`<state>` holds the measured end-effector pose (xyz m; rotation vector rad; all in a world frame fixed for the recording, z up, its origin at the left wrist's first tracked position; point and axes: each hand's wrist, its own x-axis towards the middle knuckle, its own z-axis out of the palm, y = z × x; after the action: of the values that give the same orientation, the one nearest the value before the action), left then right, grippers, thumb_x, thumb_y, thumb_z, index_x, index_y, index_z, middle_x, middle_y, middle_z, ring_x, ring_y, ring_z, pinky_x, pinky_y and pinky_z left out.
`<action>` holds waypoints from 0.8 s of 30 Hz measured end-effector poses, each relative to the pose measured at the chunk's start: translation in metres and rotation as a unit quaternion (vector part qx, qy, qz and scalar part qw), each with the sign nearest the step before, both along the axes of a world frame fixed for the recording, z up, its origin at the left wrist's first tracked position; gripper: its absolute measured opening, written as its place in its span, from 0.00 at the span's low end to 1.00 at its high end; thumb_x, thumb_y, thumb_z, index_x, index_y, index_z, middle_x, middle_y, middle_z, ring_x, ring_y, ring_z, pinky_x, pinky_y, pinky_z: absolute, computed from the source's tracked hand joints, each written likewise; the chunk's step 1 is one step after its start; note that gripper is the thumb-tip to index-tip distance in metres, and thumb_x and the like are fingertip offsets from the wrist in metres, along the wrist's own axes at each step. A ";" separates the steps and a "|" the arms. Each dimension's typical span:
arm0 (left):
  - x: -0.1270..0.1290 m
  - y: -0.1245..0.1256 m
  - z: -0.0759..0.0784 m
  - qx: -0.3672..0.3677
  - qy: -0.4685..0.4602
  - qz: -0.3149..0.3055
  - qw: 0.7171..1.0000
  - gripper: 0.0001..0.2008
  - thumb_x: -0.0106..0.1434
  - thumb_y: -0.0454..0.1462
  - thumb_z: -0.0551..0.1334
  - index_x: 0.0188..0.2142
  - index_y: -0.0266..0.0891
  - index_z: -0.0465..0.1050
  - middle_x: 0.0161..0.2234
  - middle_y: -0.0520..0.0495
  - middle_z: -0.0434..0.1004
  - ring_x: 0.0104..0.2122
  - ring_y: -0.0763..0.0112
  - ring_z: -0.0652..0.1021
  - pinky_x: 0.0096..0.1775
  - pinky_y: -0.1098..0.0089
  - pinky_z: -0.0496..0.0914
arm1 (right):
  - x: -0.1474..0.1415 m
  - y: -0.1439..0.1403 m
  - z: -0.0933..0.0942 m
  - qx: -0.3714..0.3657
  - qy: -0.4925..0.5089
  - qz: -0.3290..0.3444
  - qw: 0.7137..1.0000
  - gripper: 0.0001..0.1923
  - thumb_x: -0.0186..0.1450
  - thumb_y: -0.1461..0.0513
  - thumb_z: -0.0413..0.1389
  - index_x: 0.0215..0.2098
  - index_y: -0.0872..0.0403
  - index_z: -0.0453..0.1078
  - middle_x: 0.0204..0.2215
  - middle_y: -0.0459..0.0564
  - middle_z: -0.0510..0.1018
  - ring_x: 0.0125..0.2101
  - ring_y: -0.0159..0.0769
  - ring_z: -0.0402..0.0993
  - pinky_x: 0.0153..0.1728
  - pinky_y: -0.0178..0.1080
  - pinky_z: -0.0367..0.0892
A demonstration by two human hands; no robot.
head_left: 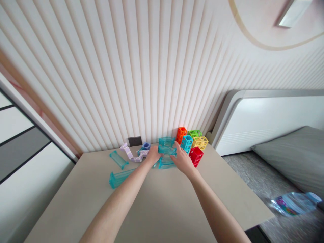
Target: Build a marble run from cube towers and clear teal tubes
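Between my hands is a translucent teal track piece (167,150), seen lengthwise from side to side. My left hand (153,155) closes on its left end, though most of those fingertips are hidden. My right hand (182,158) grips the right end between thumb and fingers. Similar teal track pieces lie just behind it (167,140) and just in front of it (166,163). Close to my right hand stand a blue lattice block (187,143) and a red lattice block (196,156). A pale lilac zigzag piece (131,154) lies left of my left hand.
Orange (181,135), green (194,133) and yellow (200,143) blocks stand at the back right of the table (162,209). Two teal tracks (118,159) (120,179) lie on the left. A dark blue block (145,146) sits near a black wall socket (135,141). A bottle (295,203) lies on the bed.
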<state>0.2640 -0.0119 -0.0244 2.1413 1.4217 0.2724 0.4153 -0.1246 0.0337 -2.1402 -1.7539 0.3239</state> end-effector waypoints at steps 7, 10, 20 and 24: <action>0.000 0.002 0.001 0.002 0.010 -0.012 1.000 0.18 0.69 0.43 0.63 0.55 0.38 0.70 0.54 0.42 0.74 0.48 0.60 0.78 0.48 0.54 0.76 | -0.003 0.019 -0.008 -0.029 -0.036 0.004 0.999 0.24 0.69 0.58 0.55 0.62 0.55 0.67 0.57 0.59 0.75 0.58 0.47 0.70 0.54 0.40 0.63; -0.001 0.001 0.003 0.006 0.011 -0.018 1.000 0.18 0.69 0.42 0.63 0.55 0.38 0.70 0.54 0.42 0.74 0.49 0.60 0.78 0.48 0.54 0.75 | -0.006 0.028 -0.005 -0.036 -0.061 0.017 0.997 0.18 0.68 0.55 0.58 0.52 0.55 0.76 0.53 0.60 0.78 0.56 0.50 0.71 0.52 0.41 0.64; 0.000 -0.002 0.005 0.017 0.034 -0.014 0.999 0.18 0.69 0.42 0.63 0.55 0.39 0.70 0.54 0.42 0.74 0.49 0.60 0.78 0.48 0.55 0.75 | -0.011 0.057 -0.007 -0.075 -0.127 0.061 0.987 0.16 0.64 0.54 0.63 0.46 0.54 0.78 0.51 0.60 0.79 0.55 0.52 0.70 0.52 0.46 0.61; 0.000 -0.003 0.008 0.018 0.036 -0.015 0.999 0.18 0.69 0.42 0.63 0.55 0.39 0.70 0.54 0.42 0.74 0.49 0.60 0.78 0.48 0.55 0.75 | -0.010 0.064 -0.011 -0.082 -0.151 0.069 0.983 0.17 0.64 0.57 0.64 0.50 0.54 0.77 0.52 0.60 0.78 0.56 0.53 0.69 0.54 0.49 0.60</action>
<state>0.2642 -0.0153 -0.0162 2.2210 1.4337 0.2129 0.4057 -0.0608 0.0228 -2.2844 -2.1186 0.1921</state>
